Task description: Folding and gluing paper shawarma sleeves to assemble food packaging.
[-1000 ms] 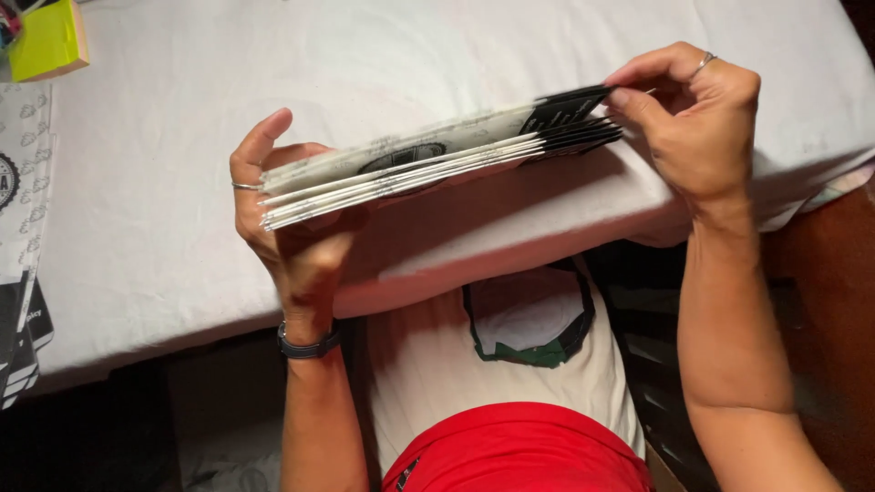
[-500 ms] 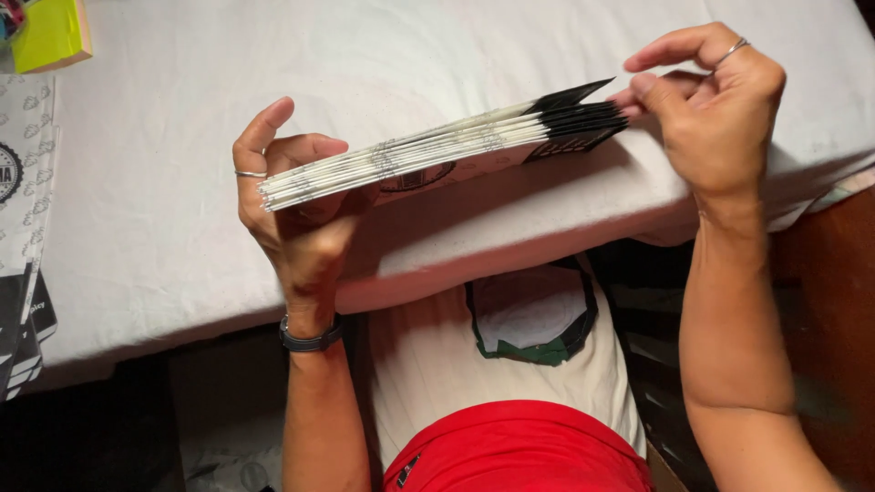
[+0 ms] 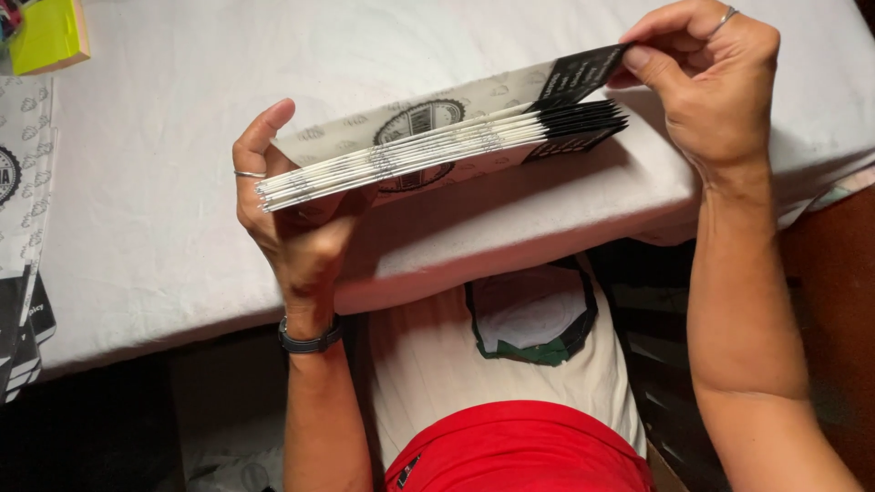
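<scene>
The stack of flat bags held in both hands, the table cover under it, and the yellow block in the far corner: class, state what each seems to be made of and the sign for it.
Stack of flat bags: likely matte printed paper, shown by thin crisp white folded edges; the right hand bends the top one easily.
Table cover: probably white cloth, softly wrinkled.
Yellow block: seemingly a paper notepad.

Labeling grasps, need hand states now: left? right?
Left hand: closed on the stack of flat paper bags.
Right hand: fingers pinching the top bag's black end.
</scene>
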